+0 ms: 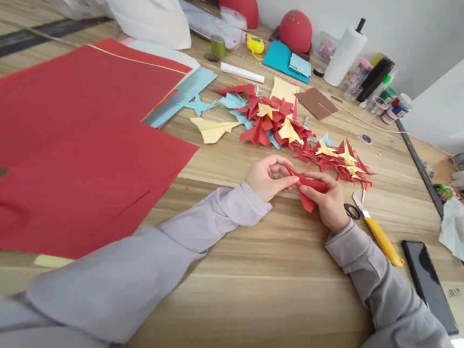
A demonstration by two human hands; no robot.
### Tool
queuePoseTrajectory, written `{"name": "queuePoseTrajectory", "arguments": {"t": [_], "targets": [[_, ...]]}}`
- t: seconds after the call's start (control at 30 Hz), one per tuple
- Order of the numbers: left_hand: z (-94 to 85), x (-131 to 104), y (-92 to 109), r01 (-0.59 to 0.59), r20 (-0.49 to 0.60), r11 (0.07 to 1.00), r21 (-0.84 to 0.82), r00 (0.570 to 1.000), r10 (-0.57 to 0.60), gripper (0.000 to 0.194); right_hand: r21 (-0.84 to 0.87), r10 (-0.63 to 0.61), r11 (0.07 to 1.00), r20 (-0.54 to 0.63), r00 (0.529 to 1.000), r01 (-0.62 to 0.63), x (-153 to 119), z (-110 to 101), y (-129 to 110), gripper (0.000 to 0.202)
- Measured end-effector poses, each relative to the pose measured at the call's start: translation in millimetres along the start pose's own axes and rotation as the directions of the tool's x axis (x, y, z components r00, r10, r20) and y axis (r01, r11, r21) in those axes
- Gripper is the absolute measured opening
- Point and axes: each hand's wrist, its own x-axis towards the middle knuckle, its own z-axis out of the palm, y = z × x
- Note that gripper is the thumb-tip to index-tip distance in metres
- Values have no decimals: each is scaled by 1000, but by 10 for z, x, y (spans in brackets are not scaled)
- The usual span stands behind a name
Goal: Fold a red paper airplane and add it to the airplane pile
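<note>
Both hands hold one small folded piece of red paper (308,202) above the wooden table. My left hand (271,178) pinches its left end between thumb and fingers. On the right side of the same piece, my right hand (328,200) grips it with the thumb on the near side. Just beyond the hands lies a pile of folded red paper shapes (256,132), with yellow and light blue ones among them. A larger yellow folded plane (214,129) rests at the pile's left.
Large red sheets (81,176) cover the left. A yellow cutter (384,239), scissors (352,211) and a black phone (428,284) lie right. Bottles, including a white one (344,56), a tape measure (255,44) and a red dome (295,31) stand along the wall.
</note>
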Motion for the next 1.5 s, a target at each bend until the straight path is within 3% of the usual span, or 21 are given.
{"name": "queuePoseTrajectory", "arguments": {"t": [0.2,0.63,0.87,1.13,1.3,1.5], "targets": [[-3,18,35,17,35,998,55,999,-19,33,-26,10,1000,87,996,-8,1,-8,-25,20],[-29,55,15,48,84,999,0,995,-47,33,79,42,996,65,997,-48,35,-18,3,22],[11,3,-7,82,77,996,40,993,-85,32,38,108,992,204,973,-118,40,21,-42,25],[22,23,-3,116,-3,989,-92,993,-117,47,115,128,983,116,985,-141,34,26,-30,24],[-3,48,19,124,41,989,-80,992,-121,35,199,157,965,79,984,-170,52,7,-54,22],[7,67,-6,100,44,992,-72,994,-97,25,197,178,958,161,971,-208,51,-14,-90,22]]}}
